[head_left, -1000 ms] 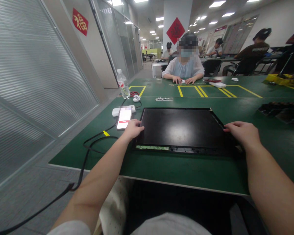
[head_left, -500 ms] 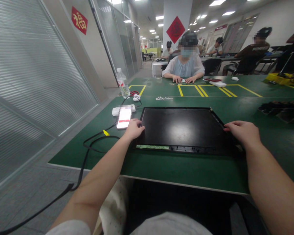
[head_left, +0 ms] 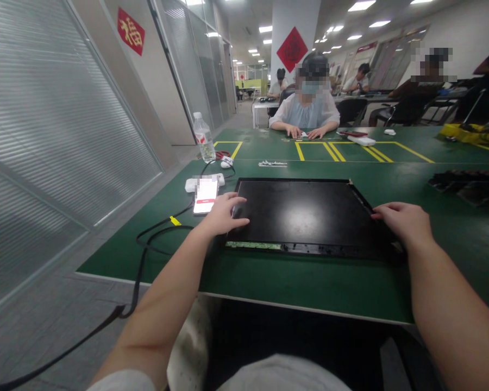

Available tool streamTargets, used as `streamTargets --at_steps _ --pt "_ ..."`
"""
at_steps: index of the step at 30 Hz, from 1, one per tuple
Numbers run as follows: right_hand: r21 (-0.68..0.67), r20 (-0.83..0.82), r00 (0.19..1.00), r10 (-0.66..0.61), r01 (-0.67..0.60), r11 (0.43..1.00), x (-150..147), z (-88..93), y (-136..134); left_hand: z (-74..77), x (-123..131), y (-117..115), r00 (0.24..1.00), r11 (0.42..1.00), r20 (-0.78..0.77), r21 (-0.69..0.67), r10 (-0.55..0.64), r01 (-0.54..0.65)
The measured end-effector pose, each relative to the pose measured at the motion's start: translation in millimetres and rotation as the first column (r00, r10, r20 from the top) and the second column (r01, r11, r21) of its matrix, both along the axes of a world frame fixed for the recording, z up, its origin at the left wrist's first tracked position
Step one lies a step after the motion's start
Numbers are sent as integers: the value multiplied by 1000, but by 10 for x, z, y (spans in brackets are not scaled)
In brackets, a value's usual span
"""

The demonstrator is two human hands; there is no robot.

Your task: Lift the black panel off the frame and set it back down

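Note:
A black display panel (head_left: 301,212) lies flat on the green table (head_left: 269,288), its glossy face up. Along its near edge runs a green circuit strip (head_left: 253,245). My left hand (head_left: 224,214) is at the panel's left edge, thumb and fingers spread over the screen's border; whether they touch it I cannot tell. At the opposite side, my right hand (head_left: 405,220) pinches the right edge of the panel between thumb and fingers.
Left of the panel are a lit phone (head_left: 206,196), a white power bank (head_left: 193,184), a black cable (head_left: 146,244) and a water bottle (head_left: 204,138). Dark parts (head_left: 468,184) lie at right. A masked person (head_left: 305,108) sits across the table.
My left hand has opened its pinch on the panel's left edge, fingers and thumb now spread. My right hand stays on the right edge, and the panel lies in the same place.

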State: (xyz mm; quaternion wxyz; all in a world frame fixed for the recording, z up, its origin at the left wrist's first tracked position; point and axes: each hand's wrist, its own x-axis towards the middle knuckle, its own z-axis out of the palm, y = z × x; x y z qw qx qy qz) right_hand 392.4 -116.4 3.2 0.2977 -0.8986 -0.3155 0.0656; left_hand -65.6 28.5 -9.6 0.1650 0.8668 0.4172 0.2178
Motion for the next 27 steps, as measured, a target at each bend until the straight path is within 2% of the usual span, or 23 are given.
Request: streamTargets --at_steps 2,4,6,10,17,27 --pt "9 6 1000 6 -6 1000 6 -6 1 94 -16 -53 986 985 16 -37 -168 168" --pt "5 5 1000 7 -7 1000 10 -5 1 169 -21 -96 949 941 42 -124 -312 315" --pt "-12 -4 1000 1 -1 1000 5 4 -2 219 -22 -129 922 898 46 -211 -385 386" --pt "-24 -28 1000 2 -2 1000 -29 34 -15 250 -23 -168 926 874 26 -321 -378 366" --pt "-19 -15 1000 10 -10 1000 -15 23 -9 210 -1 -183 953 871 31 -398 -301 288" --pt "-16 -21 1000 16 -16 1000 13 -24 -2 229 11 -223 944 851 46 -419 -328 316"
